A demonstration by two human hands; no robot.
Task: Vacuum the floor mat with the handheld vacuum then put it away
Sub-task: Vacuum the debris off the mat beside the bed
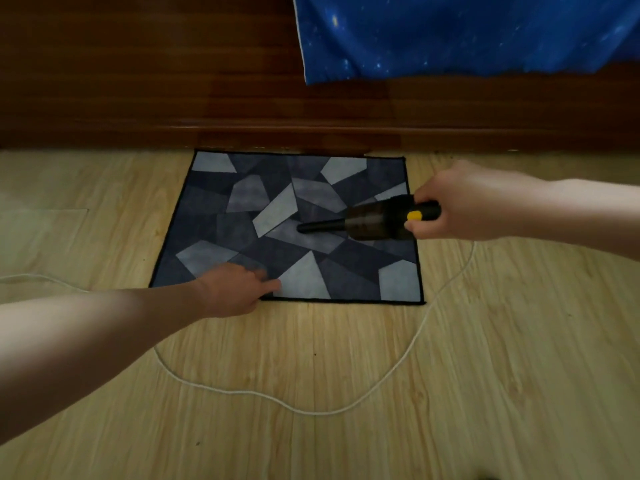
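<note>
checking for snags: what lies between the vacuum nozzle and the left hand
Only bare floor mat, in the head view; nothing else lies between the vacuum nozzle and the left hand.

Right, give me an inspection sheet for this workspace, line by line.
Surface: light wood-look floor, with a floor mat in a grey-blue patchwork pattern lying flat against the far wall.
Job's things: handheld vacuum, black with a yellow button, its nozzle pointing left over the mat's middle.
Clutter: only a few dark specks on the floor.
Grips: right hand holds the vacuum's handle; left hand rests on the mat's near edge, blurred.
Cables: white cord runs from under the right hand, loops over the floor, passes under the left forearm and leaves the picture on the left.
Surroundings: dark wooden panel; blue starry cloth hanging over it.
</note>
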